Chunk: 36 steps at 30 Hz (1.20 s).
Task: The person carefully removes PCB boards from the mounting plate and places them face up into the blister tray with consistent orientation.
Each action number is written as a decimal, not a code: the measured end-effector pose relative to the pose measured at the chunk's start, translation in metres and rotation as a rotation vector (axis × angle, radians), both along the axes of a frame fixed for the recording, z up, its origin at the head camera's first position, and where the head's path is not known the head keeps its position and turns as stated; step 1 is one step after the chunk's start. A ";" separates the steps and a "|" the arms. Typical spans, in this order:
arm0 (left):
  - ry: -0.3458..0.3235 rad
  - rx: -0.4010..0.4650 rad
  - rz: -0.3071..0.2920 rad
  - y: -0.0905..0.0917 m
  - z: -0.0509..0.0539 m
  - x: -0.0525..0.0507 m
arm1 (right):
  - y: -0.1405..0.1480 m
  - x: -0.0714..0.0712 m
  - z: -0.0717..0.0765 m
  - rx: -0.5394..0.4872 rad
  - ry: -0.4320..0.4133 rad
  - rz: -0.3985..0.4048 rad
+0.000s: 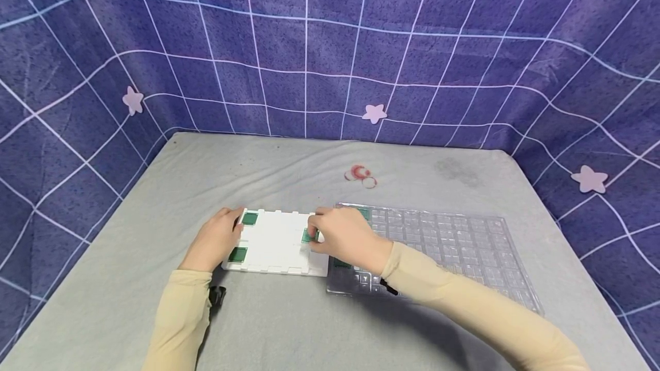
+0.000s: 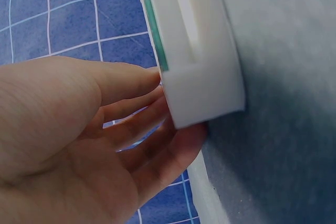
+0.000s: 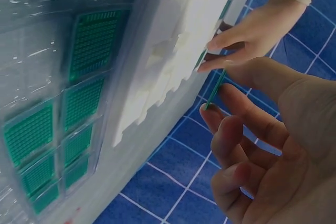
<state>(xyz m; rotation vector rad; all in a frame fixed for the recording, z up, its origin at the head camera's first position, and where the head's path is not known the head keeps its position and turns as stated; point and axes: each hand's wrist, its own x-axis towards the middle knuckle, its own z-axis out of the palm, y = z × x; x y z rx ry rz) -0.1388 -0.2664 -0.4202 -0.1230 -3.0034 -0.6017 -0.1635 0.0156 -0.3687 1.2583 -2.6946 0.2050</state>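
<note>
My right hand [image 1: 345, 236] pinches a small green perforated circuit board [image 3: 216, 88] edge-on between thumb and fingertips. In the head view, that hand is over the right end of a white tray [image 1: 278, 239] lying on the table. Two more green boards sit in the tray's left corners, one at the upper left [image 1: 250, 218] and one at the lower left [image 1: 238, 255]. Against the tray's left end rests my left hand [image 1: 213, 239]. Its thumb and relaxed fingers touch the white edge, as the left wrist view shows.
Right of the white tray lies a clear plastic tray [image 1: 438, 239] with many compartments, partly hidden under my right forearm. Several green boards [image 3: 84, 103] fill compartments at its near-left side. Behind the table [image 1: 289, 314] hangs a blue gridded curtain [image 1: 330, 44].
</note>
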 end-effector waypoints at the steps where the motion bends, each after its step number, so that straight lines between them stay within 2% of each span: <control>1: -0.002 -0.001 -0.001 0.000 0.000 0.000 | 0.002 0.001 -0.001 -0.008 0.012 -0.004; 6: -0.005 0.000 0.000 0.001 0.000 0.000 | 0.016 0.002 -0.002 -0.038 0.055 -0.016; 13: -0.010 0.000 0.001 0.001 0.000 0.001 | 0.036 0.005 -0.005 -0.076 0.004 -0.023; 24: -0.012 -0.006 0.006 0.001 0.001 0.001 | 0.061 0.012 -0.014 -0.051 0.001 -0.054; 36: -0.017 -0.004 0.008 0.002 0.002 0.000 | 0.083 0.017 -0.031 -0.022 -0.036 -0.062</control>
